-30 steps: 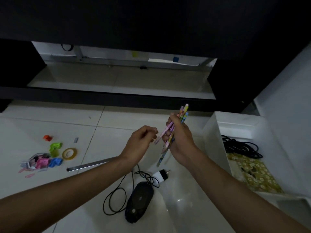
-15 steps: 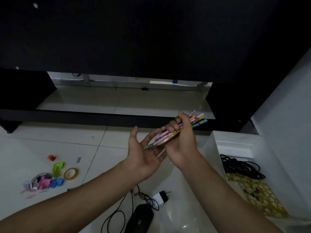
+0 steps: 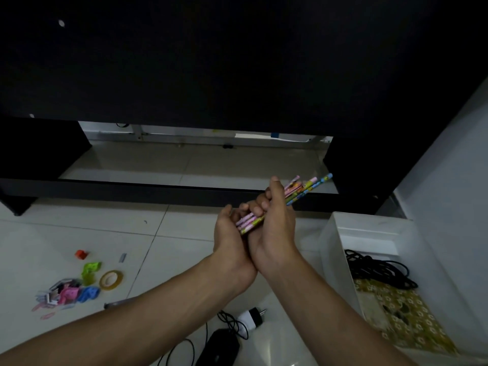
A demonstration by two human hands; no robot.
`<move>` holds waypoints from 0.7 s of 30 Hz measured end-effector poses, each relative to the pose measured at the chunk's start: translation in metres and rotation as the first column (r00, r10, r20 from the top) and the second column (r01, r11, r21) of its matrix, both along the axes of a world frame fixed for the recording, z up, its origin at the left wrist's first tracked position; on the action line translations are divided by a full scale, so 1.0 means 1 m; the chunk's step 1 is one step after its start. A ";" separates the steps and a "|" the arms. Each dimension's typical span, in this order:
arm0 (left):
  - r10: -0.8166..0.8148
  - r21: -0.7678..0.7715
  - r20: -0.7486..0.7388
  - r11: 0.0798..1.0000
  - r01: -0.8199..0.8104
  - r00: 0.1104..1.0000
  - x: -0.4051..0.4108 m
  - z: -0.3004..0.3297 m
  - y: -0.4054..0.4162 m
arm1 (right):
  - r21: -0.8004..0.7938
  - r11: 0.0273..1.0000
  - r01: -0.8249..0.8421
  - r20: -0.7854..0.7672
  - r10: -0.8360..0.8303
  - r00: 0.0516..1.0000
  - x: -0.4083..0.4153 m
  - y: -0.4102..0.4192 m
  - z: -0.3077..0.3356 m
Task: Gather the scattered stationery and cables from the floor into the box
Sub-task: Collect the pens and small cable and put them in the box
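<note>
White floor tiles [image 3: 79, 228] run under a dark cabinet [image 3: 237, 62]. Above them, the right hand [image 3: 274, 228] grips a bundle of patterned pencils [image 3: 298, 192], fingers closed; the left hand [image 3: 229, 233] cups their lower ends, fingers curled. Beside them, the white box [image 3: 332, 233] holds black cables [image 3: 380, 270].

Glossy white tiled floor [image 3: 79, 233], low black furniture [image 3: 237, 75], pale wall [image 3: 449, 167], dim light
</note>
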State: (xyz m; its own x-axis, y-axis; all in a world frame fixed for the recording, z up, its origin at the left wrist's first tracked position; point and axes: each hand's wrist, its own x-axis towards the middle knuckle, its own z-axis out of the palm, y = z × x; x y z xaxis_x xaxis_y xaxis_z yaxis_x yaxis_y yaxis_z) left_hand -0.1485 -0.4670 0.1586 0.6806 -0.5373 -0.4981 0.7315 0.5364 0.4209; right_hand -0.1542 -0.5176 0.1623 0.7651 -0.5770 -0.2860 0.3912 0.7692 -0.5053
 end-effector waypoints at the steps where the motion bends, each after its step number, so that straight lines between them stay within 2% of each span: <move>1: -0.011 0.011 0.011 1.000 0.011 1.000 0.000 -0.001 0.000 | 0.002 1.000 -0.008 0.008 0.008 1.000 -0.001 0.000 0.000; 4: -0.106 0.083 0.102 0.992 0.097 0.989 -0.005 -0.013 -0.002 | -0.058 0.998 -0.020 0.002 0.020 1.000 -0.003 -0.001 -0.001; 6: -0.193 0.238 0.224 0.961 0.139 0.955 -0.006 -0.021 0.001 | -0.141 0.986 -0.084 -0.030 0.081 0.996 -0.006 -0.008 -0.001; 8: -0.259 0.387 0.327 0.914 0.121 0.909 0.000 -0.023 0.007 | -0.269 0.935 -0.231 -0.123 0.205 0.971 -0.013 -0.018 -0.003; 10: -0.267 0.400 0.447 0.913 0.076 0.854 0.014 -0.017 0.013 | -0.387 0.809 -0.443 -0.297 0.345 0.890 -0.025 -0.030 -0.005; 12: -0.245 0.372 0.577 0.928 0.017 0.779 0.033 -0.002 0.016 | -0.420 0.578 -0.699 -0.511 0.486 0.709 -0.039 -0.039 -0.007; 14: -0.311 0.370 0.684 0.927 0.053 0.659 0.049 0.021 0.017 | -0.366 0.316 -0.875 -0.679 0.553 0.484 -0.055 -0.043 -0.007; 16: -0.464 0.441 0.733 0.881 0.172 0.497 0.056 0.037 0.016 | -0.297 0.159 -0.942 -0.767 0.548 0.334 -0.067 -0.042 -0.007; 19: -0.713 0.674 0.689 0.696 0.247 0.130 0.045 0.039 0.017 | -0.232 0.061 -0.971 -0.816 0.531 0.229 -0.075 -0.037 -0.005; 20: -0.754 0.724 0.655 0.645 0.244 0.048 0.038 0.035 0.018 | -0.209 0.045 -0.977 -0.826 0.527 0.200 -0.077 -0.035 -0.004; 21: -0.775 0.749 0.632 0.616 0.245 0.014 0.032 0.031 0.018 | -0.184 0.033 -0.982 -0.836 0.520 0.174 -0.081 -0.035 -0.004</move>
State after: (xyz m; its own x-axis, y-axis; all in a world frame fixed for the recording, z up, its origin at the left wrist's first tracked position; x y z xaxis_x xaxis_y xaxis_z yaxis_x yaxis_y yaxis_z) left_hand -0.1160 -0.4487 0.1895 0.3610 -0.9299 -0.0708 -0.2666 -0.1756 0.9477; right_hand -0.2349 -0.5523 0.1580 0.7195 0.1346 -0.6813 -0.6530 -0.2028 -0.7297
